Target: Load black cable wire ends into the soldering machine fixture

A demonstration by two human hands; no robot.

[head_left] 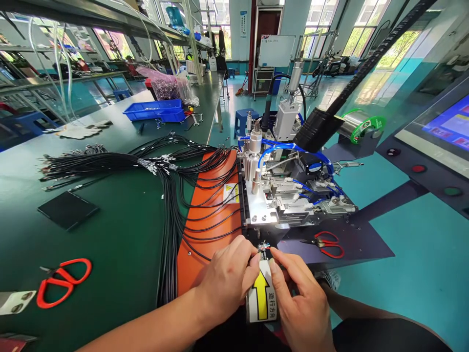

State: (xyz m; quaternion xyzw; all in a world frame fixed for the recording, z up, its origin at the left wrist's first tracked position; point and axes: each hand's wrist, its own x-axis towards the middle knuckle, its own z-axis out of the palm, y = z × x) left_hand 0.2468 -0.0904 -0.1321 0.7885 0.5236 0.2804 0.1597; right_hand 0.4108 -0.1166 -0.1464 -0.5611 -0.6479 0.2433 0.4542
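Observation:
My left hand (232, 271) is closed in a pinch on a black cable (198, 252) that runs in from the left and disappears under the fingers. At its fingertips shows a small cable end (264, 246) with fine wires and a metallic bit, too small to make out fully. My right hand (298, 293) faces it from the other side, thumb and forefinger closed by the same spot; what they grip is hidden. Directly below the fingertips is a block with a yellow arrow label (261, 296), in front of the bench machine (289, 195).
Bundled black cables (168, 234) drape over an orange panel (208, 195) and the green table (120, 254). Red-handled scissors (62, 283) lie left, red-handled snips (328, 243) right. A blue tray (156, 111), solder spool (362, 126) and control screen (449, 124) stand around.

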